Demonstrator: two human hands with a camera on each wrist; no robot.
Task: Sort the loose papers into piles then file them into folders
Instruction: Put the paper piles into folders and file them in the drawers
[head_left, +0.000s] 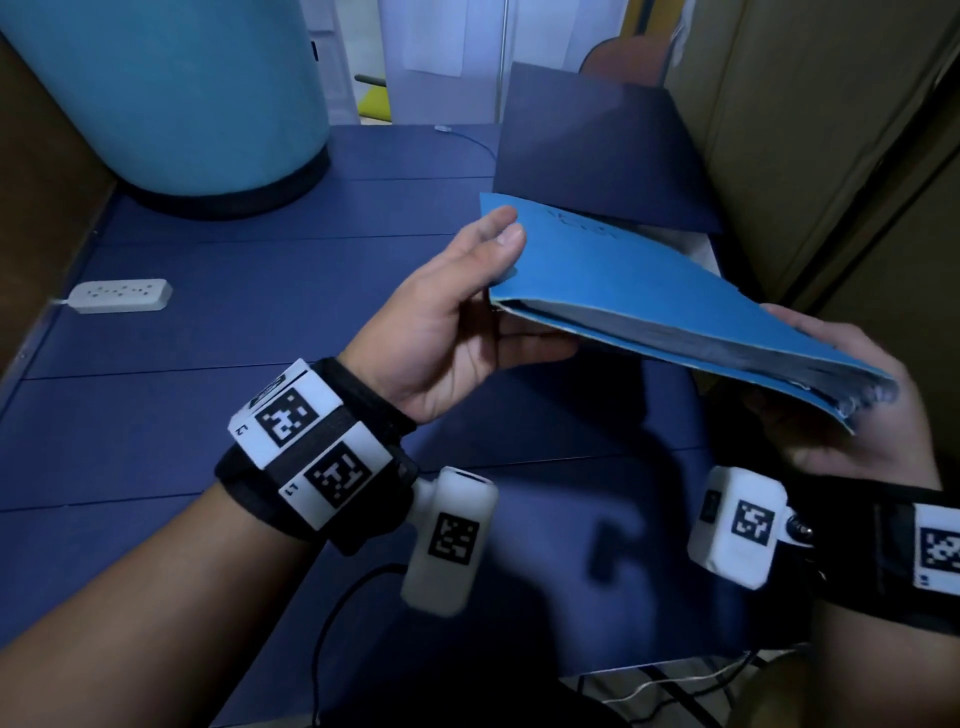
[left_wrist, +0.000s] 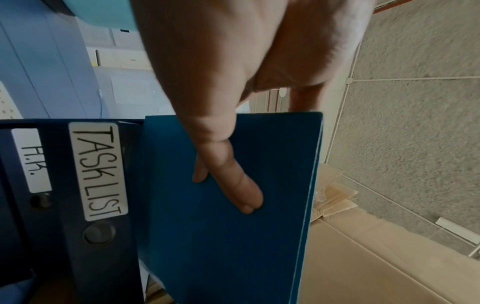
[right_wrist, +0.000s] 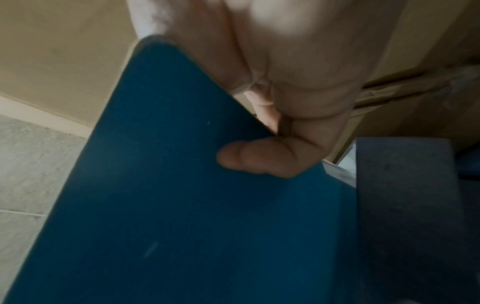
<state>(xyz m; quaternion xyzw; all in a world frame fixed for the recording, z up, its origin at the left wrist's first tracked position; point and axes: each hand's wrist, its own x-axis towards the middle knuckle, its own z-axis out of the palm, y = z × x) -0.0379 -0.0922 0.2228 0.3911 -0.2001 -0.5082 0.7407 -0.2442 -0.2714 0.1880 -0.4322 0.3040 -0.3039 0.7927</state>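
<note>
Step in hand: filing stage, judged from the filled folder being carried, not from any loose sheets on the desk (head_left: 218, 291).

Blue folder (head_left: 649, 291): held clear of the desk between both hands, tilted, stuffed w/ a thick wad of papers (head_left: 727, 345) showing along its open edge nearest the person.

Left hand (head_left: 457, 312): grips the folder's left end, thumb on top of the cover, fingers curled underneath. The left wrist view confirms fingers (left_wrist: 233, 181) pressed flat against the cover.

Right hand (head_left: 852, 410): supports the right end from below, fingers wrapped round the corner. Right wrist view shows 1 finger (right_wrist: 259, 160) curled over the cover; blurred.

Beyond the hands: a dark navy folder (head_left: 597, 150) stands open, white sheets under it. Left wrist view shows 2 binders past the left hand, 1 labelled "TASK LIST" (left_wrist: 98, 170).

Left of the left hand: power strip (head_left: 122, 295); large teal drum (head_left: 171, 88) further back.

Next move, est.: set the folder down or shelve it beside the binders. Needs both ends kept level, open edge pinched shut, or papers may slide out.
</note>
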